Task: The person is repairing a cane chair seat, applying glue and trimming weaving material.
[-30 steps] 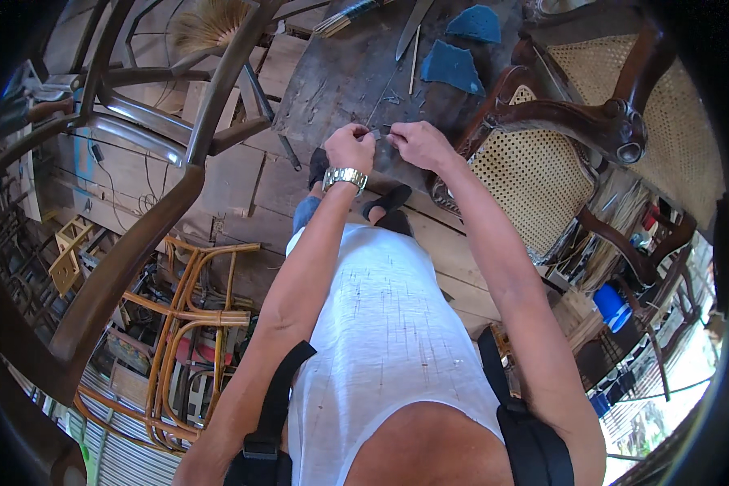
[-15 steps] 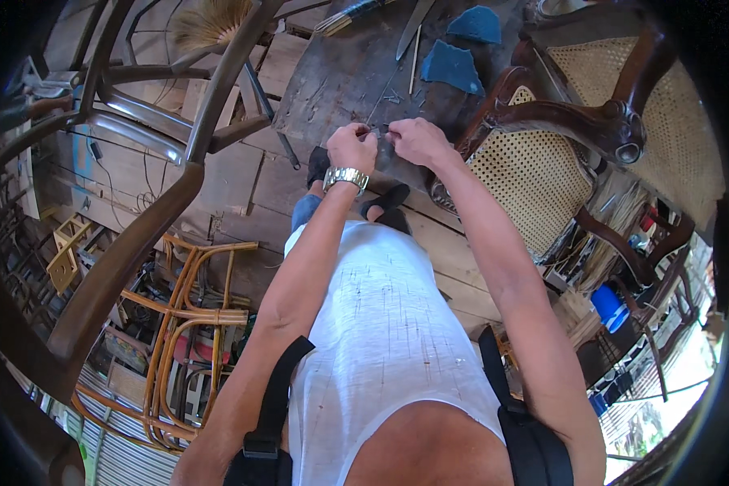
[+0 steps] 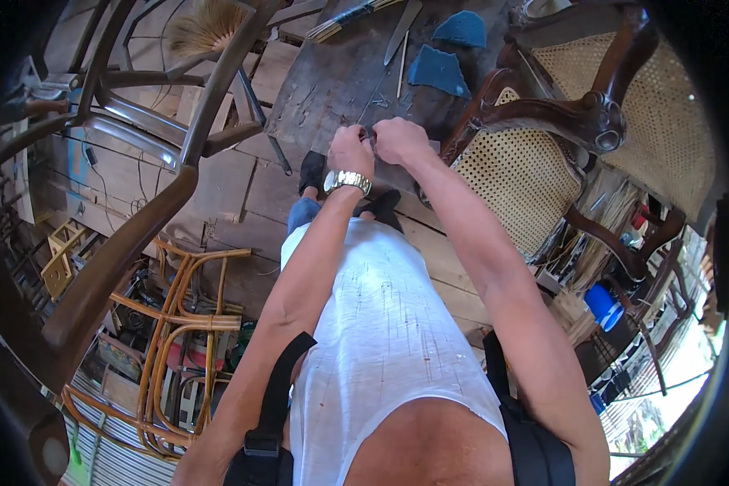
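Observation:
My left hand (image 3: 351, 151), with a metal-banded watch (image 3: 348, 181) at its wrist, is closed above the near edge of the dark worktable (image 3: 320, 101). Beside it, almost touching, my right hand (image 3: 400, 141) is closed too. The fingertips of both face each other around a small dark bit that is too small to name. Thin scraps (image 3: 381, 102) lie on the table just beyond the fingers. Farther back are a knife (image 3: 402, 32), a thin light stick (image 3: 402, 65) and two blue-grey sheet pieces, one (image 3: 439, 71) nearer than the other (image 3: 460, 29).
On the right a carved dark-wood chair with woven cane (image 3: 514, 178) leans by the table. A brown wooden chair frame (image 3: 178, 178) fills the left. Bent rattan furniture (image 3: 178, 324), a straw broom (image 3: 211, 28), a brush (image 3: 348, 20) and a blue container (image 3: 603, 306) stand or lie around.
My right hand has moved left, closing the gap to my left hand. The whole view has shifted slightly, so the table and chairs appear a little farther left.

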